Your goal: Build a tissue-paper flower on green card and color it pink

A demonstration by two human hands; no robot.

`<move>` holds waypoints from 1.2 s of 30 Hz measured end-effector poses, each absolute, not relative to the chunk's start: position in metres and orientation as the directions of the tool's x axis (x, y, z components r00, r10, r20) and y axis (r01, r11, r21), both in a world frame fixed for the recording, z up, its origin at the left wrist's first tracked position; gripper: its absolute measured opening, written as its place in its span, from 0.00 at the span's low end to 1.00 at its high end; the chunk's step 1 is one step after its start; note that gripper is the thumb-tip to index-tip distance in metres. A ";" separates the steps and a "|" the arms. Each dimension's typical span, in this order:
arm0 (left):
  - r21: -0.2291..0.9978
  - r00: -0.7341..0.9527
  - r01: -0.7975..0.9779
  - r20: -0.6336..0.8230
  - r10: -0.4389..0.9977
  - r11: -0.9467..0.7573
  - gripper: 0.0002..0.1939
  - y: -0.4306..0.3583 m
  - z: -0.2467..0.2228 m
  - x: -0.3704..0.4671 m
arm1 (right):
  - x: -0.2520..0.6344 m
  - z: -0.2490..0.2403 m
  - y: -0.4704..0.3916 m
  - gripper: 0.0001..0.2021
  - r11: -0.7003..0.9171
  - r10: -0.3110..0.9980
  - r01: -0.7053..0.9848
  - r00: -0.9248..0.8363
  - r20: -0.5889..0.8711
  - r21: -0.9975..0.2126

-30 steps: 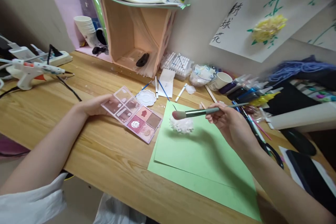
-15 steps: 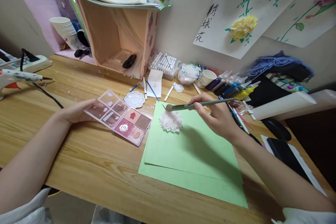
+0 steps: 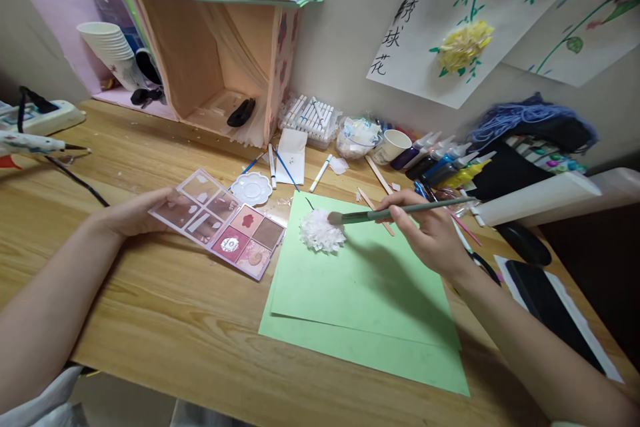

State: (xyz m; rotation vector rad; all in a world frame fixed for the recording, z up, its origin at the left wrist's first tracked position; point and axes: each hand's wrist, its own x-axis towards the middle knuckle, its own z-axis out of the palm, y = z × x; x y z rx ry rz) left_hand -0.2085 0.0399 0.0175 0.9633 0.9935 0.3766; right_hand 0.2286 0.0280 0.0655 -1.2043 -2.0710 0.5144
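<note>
My left hand (image 3: 150,210) is closed on the clear lid side of an opened makeup palette (image 3: 253,240); some of its fingers show through the lid. The palette's pans hold pink, red and brown powders. My right hand (image 3: 420,227) grips the green handle of a makeup brush (image 3: 367,216). The brush's soft tip is at the upper right edge of a pale pinkish-white paper flower (image 3: 321,231); whether it touches, I cannot tell. That flower lies on the upper of two green sheets (image 3: 360,307), with a short dark stem line above it.
A white flower-shaped paint tray (image 3: 251,189), markers and blue brushes lie behind the palette. Glue bottles (image 3: 440,157) and a paper cup (image 3: 393,145) stand at the back. A hot glue gun (image 3: 35,143) is far left; a black mouse (image 3: 524,243) sits at right.
The brush in my right hand has moved right and slightly down, from the flower's top to its upper right side. My left hand still holds the palette; the whole view has shifted slightly.
</note>
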 end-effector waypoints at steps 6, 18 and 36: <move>0.811 0.494 0.175 -0.563 0.663 0.558 0.35 0.041 0.016 -0.211 | 0.245 0.052 0.011 0.07 0.549 0.836 0.542 -0.372 0.404 -0.636; 0.832 0.582 0.158 -0.514 0.631 0.532 0.34 0.042 0.018 -0.213 | 0.240 0.055 -0.015 0.09 0.694 0.716 0.530 -0.437 0.544 -0.487; 0.829 0.616 0.078 -0.477 0.627 0.554 0.34 0.039 0.019 -0.208 | 0.196 0.066 -0.010 0.13 0.908 0.407 0.384 -0.704 0.583 -0.169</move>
